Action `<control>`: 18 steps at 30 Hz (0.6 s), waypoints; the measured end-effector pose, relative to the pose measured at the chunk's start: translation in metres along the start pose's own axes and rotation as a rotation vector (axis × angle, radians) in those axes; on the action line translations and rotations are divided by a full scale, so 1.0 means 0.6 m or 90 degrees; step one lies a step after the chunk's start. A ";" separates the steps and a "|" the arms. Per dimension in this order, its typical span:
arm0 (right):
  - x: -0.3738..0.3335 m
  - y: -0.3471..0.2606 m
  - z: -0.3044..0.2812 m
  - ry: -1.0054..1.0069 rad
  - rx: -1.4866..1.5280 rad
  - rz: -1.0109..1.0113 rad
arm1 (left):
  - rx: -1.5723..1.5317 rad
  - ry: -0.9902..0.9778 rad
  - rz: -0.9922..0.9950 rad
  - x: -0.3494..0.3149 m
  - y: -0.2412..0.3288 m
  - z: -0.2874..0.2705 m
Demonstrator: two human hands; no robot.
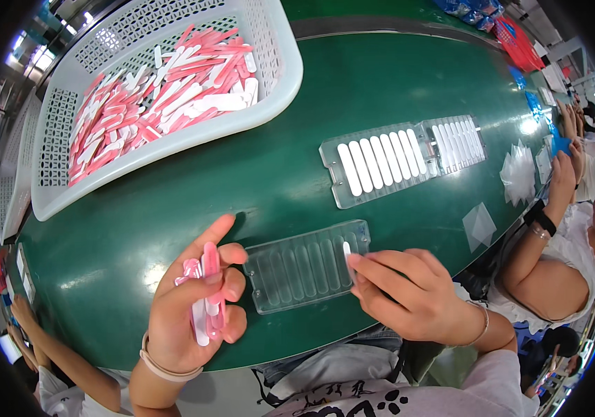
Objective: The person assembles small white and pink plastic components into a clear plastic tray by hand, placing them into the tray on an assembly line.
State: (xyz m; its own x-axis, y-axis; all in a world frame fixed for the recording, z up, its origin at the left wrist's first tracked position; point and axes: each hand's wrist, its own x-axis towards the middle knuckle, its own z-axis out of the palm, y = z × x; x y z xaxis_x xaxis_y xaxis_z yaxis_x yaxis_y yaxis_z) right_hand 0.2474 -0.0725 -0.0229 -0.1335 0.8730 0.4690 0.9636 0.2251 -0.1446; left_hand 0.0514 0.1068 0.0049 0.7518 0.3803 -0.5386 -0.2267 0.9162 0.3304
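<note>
My left hand [196,299] holds a small bunch of pink and white strips [203,316], flat with rounded ends like mini nail files. Its index finger sticks out past them. My right hand [408,295] pinches one white strip [347,251] at the right end of a clear slotted tray [297,267]. The lower part of that strip is hidden behind the fingers. The tray's other long slots show no strips. Beyond it lies a second clear tray [342,198], its slots filled with white strips in a row.
A white plastic basket [269,115] heaped with pink and white strips stands at the far left. A hinged clear panel [458,144] adjoins the filled tray. Clear plastic bags [518,174] and a clear sheet [479,227] lie at the right, near another person's arm [554,201].
</note>
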 end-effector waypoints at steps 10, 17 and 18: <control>0.031 -0.026 -0.047 -0.198 -0.186 -0.081 | 0.210 0.013 -0.065 -0.006 -0.003 0.000; 0.049 -0.005 -0.066 -0.293 -0.065 0.071 | 0.450 -0.002 0.010 -0.008 -0.023 0.000; 0.046 -0.002 -0.065 -0.298 -0.069 0.065 | 0.463 0.007 0.035 -0.010 -0.027 0.002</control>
State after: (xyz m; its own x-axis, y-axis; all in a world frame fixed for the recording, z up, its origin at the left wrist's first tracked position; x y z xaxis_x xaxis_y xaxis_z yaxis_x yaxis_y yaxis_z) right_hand 0.2517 -0.0654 0.0243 -0.1031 0.9946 0.0123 0.9924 0.1037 -0.0665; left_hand 0.0514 0.0893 0.0036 0.7445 0.4282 -0.5122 0.2070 0.5814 0.7869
